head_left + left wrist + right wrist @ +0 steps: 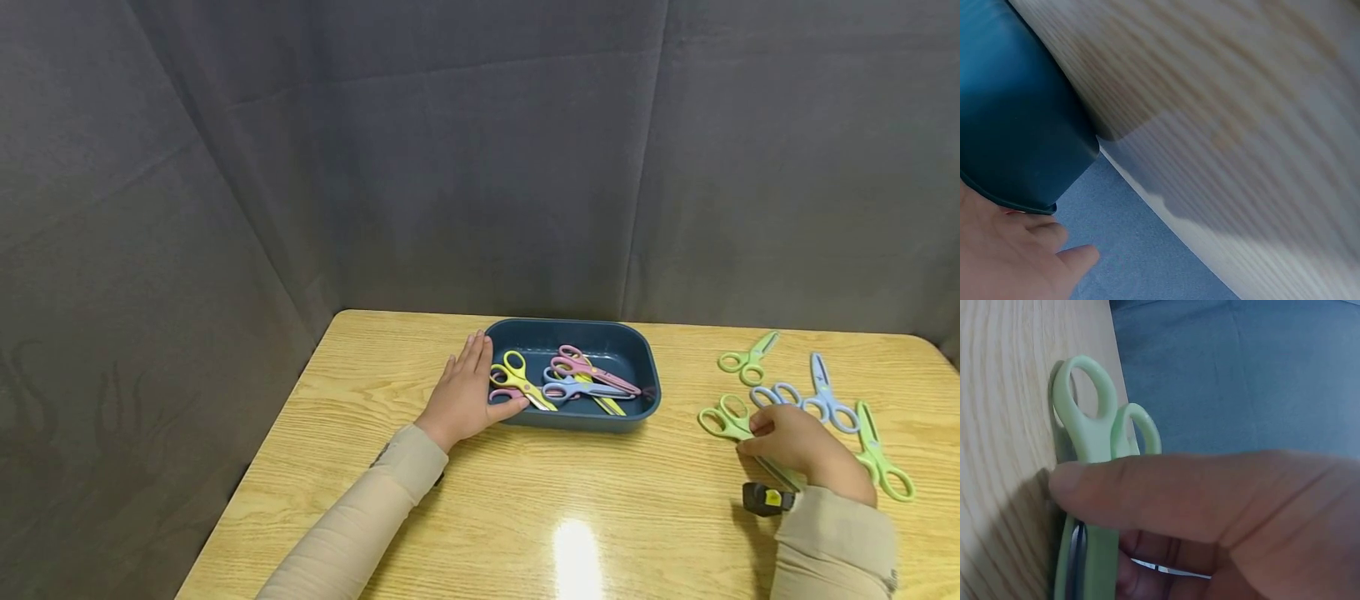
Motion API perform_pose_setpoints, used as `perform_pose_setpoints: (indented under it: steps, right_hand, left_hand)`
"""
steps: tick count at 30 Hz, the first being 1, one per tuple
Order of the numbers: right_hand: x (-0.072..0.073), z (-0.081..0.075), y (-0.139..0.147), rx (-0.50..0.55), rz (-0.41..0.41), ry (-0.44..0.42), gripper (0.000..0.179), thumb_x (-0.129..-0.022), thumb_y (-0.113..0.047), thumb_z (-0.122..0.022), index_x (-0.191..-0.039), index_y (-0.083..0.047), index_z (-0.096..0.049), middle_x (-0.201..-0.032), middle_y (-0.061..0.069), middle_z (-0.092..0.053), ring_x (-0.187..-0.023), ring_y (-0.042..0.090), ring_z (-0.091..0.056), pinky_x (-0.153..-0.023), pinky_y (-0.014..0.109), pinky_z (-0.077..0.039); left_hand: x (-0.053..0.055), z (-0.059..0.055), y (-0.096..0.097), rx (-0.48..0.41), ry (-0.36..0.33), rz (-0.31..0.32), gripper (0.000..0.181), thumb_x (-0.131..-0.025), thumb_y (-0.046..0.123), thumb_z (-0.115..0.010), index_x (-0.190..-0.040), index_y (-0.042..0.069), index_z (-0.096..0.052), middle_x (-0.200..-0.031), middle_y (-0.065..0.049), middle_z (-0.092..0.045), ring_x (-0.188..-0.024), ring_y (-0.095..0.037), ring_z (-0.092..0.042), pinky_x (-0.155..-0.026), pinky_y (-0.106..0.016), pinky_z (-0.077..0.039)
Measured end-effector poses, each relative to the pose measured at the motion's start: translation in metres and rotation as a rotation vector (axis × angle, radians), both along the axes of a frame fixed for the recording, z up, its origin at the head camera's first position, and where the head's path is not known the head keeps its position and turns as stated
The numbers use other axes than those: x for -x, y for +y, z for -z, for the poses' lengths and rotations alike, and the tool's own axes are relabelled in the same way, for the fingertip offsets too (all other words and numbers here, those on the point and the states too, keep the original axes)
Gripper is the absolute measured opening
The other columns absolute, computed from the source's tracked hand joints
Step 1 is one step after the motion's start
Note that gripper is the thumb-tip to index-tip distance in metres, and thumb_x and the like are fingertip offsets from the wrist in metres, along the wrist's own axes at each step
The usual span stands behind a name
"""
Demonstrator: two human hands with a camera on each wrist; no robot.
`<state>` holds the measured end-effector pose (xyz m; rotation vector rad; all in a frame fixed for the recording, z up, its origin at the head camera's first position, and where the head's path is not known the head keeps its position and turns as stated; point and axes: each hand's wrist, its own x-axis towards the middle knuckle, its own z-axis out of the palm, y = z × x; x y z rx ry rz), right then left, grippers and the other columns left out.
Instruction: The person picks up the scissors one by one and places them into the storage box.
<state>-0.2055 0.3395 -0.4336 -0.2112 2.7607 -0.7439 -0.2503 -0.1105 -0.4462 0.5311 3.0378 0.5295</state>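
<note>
The right hand (798, 446) pinches a pair of green scissors (1094, 437) between thumb and fingers near the handles, whose loops stick out past the fingertips while the blades run back towards the wrist; whether the pair is lifted clear of the table (480, 517) I cannot tell. It is to the right of a dark blue tray (570, 423) and well apart from it. The left hand (465, 396) rests against the tray's left end, fingers straight and thumb spread over the near rim, so the two hands are far apart. Inside the tray, yellow scissors (527, 387), pink scissors (592, 368) and blue scissors (570, 388) overlap in a loose pile. Around the right hand are two more blue pairs, one partly hidden by it, a green pair beyond, and another beside the wrist. The table is pale wood with visible grain and a bright patch of reflected light near the front edge of view. Dark grey cloth (480, 167) hangs behind it and on the left.
</note>
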Motion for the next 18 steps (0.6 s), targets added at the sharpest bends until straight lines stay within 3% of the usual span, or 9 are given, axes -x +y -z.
perform_pose_setpoints:
  steps: [5, 9, 18]
  right_hand:
    - [-0.0012, -0.0031, -0.0019, -0.006, -0.008, 0.031, 0.023, -0.090, -0.014, -0.074, -0.088, 0.003, -0.059, -0.100, 0.026, -0.063, -0.090, 0.038, -0.060, -0.071, 0.049, -0.050]
    - [-0.0020, -0.0036, -0.0038, 0.004, 0.002, 0.054, 0.023, -0.092, -0.014, -0.072, -0.091, 0.004, -0.058, -0.098, 0.024, -0.062, -0.088, 0.036, -0.059, -0.071, 0.048, -0.050]
    - [-0.0024, -0.0009, -0.0086, 0.011, 0.010, 0.116, 0.025, -0.095, -0.013, -0.068, -0.081, -0.005, -0.049, -0.080, 0.005, -0.049, -0.072, 0.021, -0.043, -0.063, 0.037, -0.035]
  left_hand:
    - [0.0000, -0.0004, -0.0005, 0.000, 0.000, 0.001, 0.113, -0.088, 0.075, -0.056, -0.162, 0.002, -0.011, -0.170, -0.011, -0.004, -0.156, -0.023, 0.001, -0.124, -0.047, -0.008]
    - [-0.0002, -0.0002, -0.0009, -0.005, 0.000, 0.002, 0.113, -0.088, 0.075, -0.056, -0.162, 0.002, -0.011, -0.170, -0.011, -0.004, -0.156, -0.023, 0.001, -0.124, -0.048, -0.009]
    - [0.0001, 0.0000, -0.0010, -0.005, 0.010, 0.010, 0.113, -0.089, 0.074, -0.056, -0.161, 0.001, -0.011, -0.170, -0.012, -0.004, -0.156, -0.024, 0.001, -0.124, -0.049, -0.010]
